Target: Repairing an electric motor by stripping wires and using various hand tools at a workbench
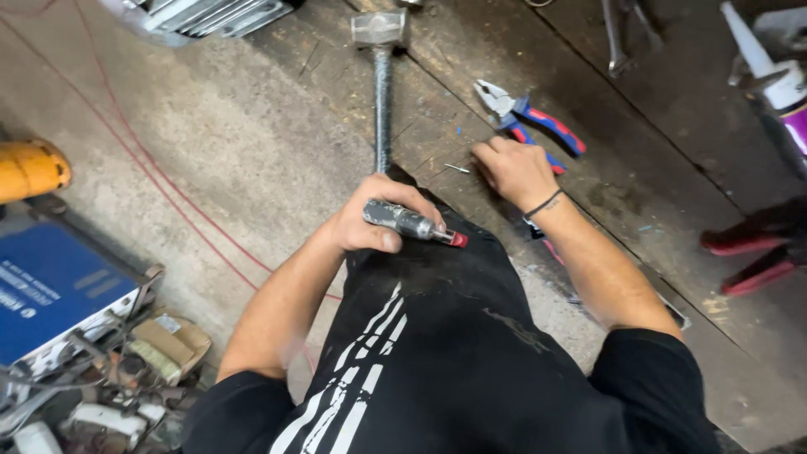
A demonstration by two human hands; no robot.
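My left hand [370, 217] is closed around a worn grey cylindrical tool with a red tip [412, 224], held over my black-trousered knee. My right hand [514, 171] rests fingers-down on the dark wooden boards, its fingertips beside a small nail [457, 168] and just below a pair of pliers with blue and red handles [528, 122]. A black band circles my right wrist. A sledgehammer [382, 76] lies ahead of my knee, head away from me, its handle running toward my left hand.
A blue box [52, 290] and a clutter of small parts sit at the lower left, a yellow object [29, 171] above them. Thin red wire [143, 160] crosses the concrete floor. A sealant tube [777, 80] and red-handled tools [756, 252] lie at the right.
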